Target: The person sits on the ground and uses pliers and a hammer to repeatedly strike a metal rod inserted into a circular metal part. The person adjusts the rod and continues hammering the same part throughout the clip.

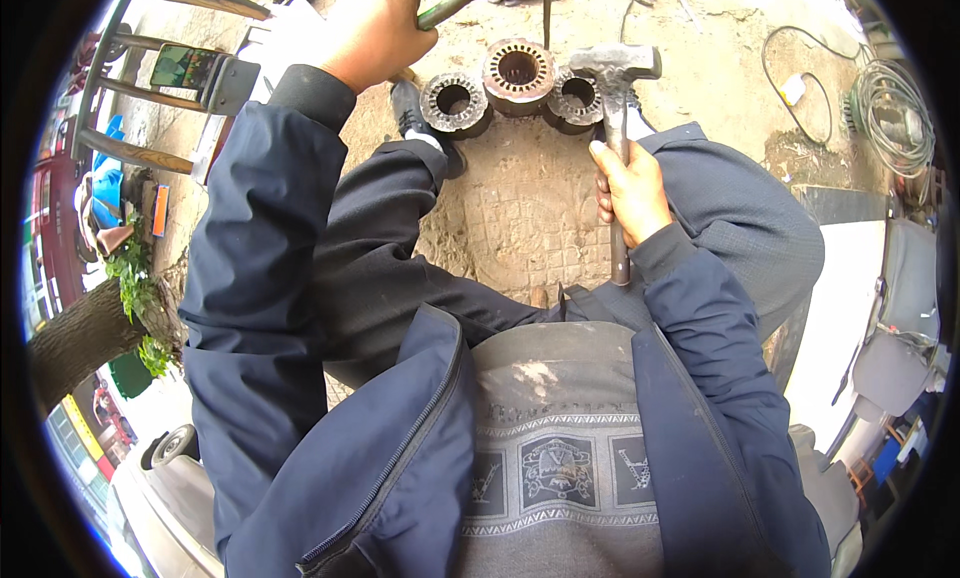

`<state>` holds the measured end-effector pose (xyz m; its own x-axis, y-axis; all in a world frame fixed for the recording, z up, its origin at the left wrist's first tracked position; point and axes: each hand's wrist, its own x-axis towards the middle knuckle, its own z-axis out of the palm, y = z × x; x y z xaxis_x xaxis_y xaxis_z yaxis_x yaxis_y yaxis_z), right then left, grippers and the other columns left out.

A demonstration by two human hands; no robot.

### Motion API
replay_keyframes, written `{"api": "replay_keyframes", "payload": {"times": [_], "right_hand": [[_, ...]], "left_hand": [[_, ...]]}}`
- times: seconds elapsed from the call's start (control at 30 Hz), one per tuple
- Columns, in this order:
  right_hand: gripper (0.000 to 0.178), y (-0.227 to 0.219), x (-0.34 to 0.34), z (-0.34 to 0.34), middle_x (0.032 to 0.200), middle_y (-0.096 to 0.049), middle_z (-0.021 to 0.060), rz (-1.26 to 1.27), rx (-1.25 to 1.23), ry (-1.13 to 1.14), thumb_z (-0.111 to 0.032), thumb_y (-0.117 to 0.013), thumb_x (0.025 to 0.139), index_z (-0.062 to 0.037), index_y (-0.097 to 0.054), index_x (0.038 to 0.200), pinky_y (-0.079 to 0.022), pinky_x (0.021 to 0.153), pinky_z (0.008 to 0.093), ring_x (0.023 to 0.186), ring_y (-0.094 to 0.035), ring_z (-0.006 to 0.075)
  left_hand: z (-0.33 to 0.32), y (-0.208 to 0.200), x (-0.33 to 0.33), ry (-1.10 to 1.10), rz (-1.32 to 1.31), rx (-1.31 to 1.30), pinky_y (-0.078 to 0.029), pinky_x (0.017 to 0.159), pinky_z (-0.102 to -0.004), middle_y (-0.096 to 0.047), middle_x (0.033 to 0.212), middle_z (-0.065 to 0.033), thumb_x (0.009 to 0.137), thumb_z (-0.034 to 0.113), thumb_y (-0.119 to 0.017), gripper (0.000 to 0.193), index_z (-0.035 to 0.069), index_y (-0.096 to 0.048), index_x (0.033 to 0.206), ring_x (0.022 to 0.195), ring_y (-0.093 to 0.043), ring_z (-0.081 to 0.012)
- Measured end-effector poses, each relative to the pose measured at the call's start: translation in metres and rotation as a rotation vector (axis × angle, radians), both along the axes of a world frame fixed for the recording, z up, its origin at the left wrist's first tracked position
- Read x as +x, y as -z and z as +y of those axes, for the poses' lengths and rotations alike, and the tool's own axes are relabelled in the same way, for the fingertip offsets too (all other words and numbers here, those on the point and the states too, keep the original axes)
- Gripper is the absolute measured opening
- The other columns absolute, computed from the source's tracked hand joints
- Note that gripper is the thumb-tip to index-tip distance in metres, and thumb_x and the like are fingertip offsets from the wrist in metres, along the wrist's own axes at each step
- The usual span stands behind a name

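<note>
My right hand point(632, 186) is closed around the handle of a hammer point(617, 62), its steel head raised beside the right knee. At the top edge my left hand point(375, 33) is closed on a tool with worn green handles point(458, 2); its far end lies outside the picture. Between my feet sit three slotted metal motor stator cores: a left one point(437, 105), a larger reddish middle one point(492, 82) and a right one point(593, 112), partly hidden by the hammer. A narrow dark bar point(547, 13) reaches from the top edge to the middle core's far rim.
A wooden-slatted chair point(135, 150) with a phone point(183, 68) on it is at upper left. Coiled cable point(893, 118) lies at far right, near a loose black cord point(768, 63). A tree trunk point(85, 343) stands at left, and a white panel point(835, 278) at right.
</note>
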<state>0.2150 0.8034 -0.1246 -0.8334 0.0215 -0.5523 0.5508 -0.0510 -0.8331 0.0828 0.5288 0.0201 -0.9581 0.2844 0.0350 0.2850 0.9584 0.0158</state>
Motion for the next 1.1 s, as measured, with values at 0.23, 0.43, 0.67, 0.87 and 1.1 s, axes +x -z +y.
{"api": "replay_keyframes", "payload": {"times": [0.23,0.43,0.67,0.87,1.1], "right_hand": [[0.022,-0.003,-0.011,0.018,0.072,-0.045,-0.0012,-0.108,-0.2,0.207,-0.023,-0.066,0.102,-0.0096,-0.049,0.103,-0.036,0.04,0.0283,0.048,-0.041,0.0085],[0.022,-0.013,-0.014,0.016,0.071,-0.045,-0.0027,-0.028,-0.171,0.145,-0.026,-0.065,0.104,-0.0107,-0.05,0.1,-0.037,0.041,0.0269,0.05,-0.042,0.0072],[0.025,-0.031,-0.013,0.018,0.071,-0.046,-0.0026,0.009,-0.072,0.083,-0.029,-0.064,0.105,-0.0081,-0.051,0.105,-0.037,0.041,0.0256,0.05,-0.042,0.0063],[0.05,-0.156,-0.032,0.035,0.077,-0.049,-0.0014,0.434,0.227,-0.115,-0.049,-0.047,0.111,-0.0009,-0.057,0.119,-0.038,0.046,0.0217,0.055,-0.044,0.005],[0.053,-0.135,-0.069,0.045,0.069,-0.051,0.0002,0.52,0.641,-0.528,-0.054,-0.051,0.108,-0.0022,-0.061,0.105,-0.04,0.049,0.0306,0.054,-0.047,0.0106]], "left_hand": [[-0.008,0.032,-0.012,0.209,0.058,0.067,-0.054,0.065,-0.0489,-0.069,0.081,-0.0203,0.078,0.014,-0.075,0.045,0.005,-0.061,0.12,0.074,-0.07,-0.0386],[-0.01,0.053,-0.024,0.305,-0.021,0.206,-0.053,0.066,-0.0472,-0.068,0.096,-0.0247,0.074,0.002,-0.074,0.043,0.002,-0.057,0.113,0.083,-0.069,-0.0398],[-0.005,0.077,-0.035,0.406,0.07,0.205,-0.053,0.067,-0.0484,-0.067,0.098,-0.026,0.084,0.009,-0.071,0.036,0.004,-0.058,0.118,0.086,-0.069,-0.0401],[-0.007,0.091,-0.039,0.41,0.117,0.237,-0.053,0.068,-0.0521,-0.067,0.097,-0.0262,0.094,0.032,-0.073,0.049,0.005,-0.056,0.131,0.079,-0.068,-0.044],[-0.008,0.09,-0.041,0.233,-0.157,0.056,-0.053,0.066,-0.0534,-0.07,0.09,-0.0254,0.098,0.032,-0.068,0.044,0.006,-0.056,0.131,0.076,-0.068,-0.0448]]}}
